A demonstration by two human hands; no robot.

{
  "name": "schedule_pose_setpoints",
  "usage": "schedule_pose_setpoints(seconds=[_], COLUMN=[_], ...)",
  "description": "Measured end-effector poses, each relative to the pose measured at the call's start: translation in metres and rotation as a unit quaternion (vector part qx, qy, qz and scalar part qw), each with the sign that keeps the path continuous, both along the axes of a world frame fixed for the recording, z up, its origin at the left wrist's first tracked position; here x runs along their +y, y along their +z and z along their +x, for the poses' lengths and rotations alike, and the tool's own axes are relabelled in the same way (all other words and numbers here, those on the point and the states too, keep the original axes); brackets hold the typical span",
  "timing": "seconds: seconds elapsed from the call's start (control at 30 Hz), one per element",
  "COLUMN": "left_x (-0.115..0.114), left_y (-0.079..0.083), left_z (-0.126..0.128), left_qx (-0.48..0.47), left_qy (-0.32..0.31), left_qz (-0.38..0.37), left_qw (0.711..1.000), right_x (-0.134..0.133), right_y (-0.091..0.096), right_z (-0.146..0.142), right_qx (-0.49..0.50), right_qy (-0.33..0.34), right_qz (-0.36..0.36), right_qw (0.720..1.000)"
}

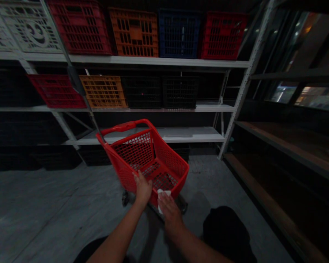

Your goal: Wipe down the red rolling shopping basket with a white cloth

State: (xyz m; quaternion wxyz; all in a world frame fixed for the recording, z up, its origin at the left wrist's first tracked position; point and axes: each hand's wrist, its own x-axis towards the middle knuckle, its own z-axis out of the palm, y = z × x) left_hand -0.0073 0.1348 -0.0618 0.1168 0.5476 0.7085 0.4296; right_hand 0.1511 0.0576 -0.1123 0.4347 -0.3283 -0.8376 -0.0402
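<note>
A red plastic shopping cart [131,160] with mesh sides stands on the floor before me, its handle on the far side. My left hand [143,187] grips the near rim of its basket, fingers on the outside and thumb toward the inside. Just to the right, my right hand [168,206] presses a white cloth [161,193] against the outer near end of the basket. Part of the cloth is hidden beneath that hand. Nothing lies in the visible part of the basket.
Behind the cart, a white metal shelf [192,135] carries red, orange, blue and black crates, including an orange crate [134,33]. Dark wooden shelving [287,146] stands on the right. A thin pole [76,80] rises from the cart's left side. My knees are at the bottom.
</note>
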Motion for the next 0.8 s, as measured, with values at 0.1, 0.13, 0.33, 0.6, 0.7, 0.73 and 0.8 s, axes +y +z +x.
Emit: schedule_pose_setpoints(seconds=[0.1, 0.13, 0.33, 0.6, 0.7, 0.73, 0.8], left_x=[-0.002, -0.002, -0.006, -0.01, -0.01, -0.009, -0.01], left_y=[-0.001, -0.002, -0.004, -0.007, -0.01, -0.012, -0.015], left_z=[0.0, 0.001, 0.001, -0.02, -0.036, -0.043, -0.06], left_qx=[0.002, 0.003, 0.012, 0.015, 0.022, 0.025, 0.039], left_qy=[-0.01, -0.013, -0.023, -0.029, -0.044, -0.05, -0.063], left_qz=[-0.005, -0.005, -0.004, -0.02, -0.015, -0.011, 0.0], left_qw=[1.0, 1.0, 1.0, 0.999, 0.999, 0.998, 0.997], right_x=[0.006, 0.014, 0.08, 0.144, 0.124, 0.111, 0.081], right_y=[0.009, 0.011, 0.01, 0.039, 0.03, 0.024, 0.011], right_z=[0.015, 0.027, 0.108, 0.132, 0.107, 0.099, 0.086], right_qx=[-0.047, -0.055, -0.08, 0.094, 0.088, 0.085, 0.092], right_qy=[0.019, 0.023, 0.026, -0.128, -0.044, -0.024, -0.017], right_qz=[-0.002, 0.0, 0.017, -0.036, -0.061, -0.067, -0.074], right_qw=[0.999, 0.998, 0.996, 0.987, 0.993, 0.994, 0.993])
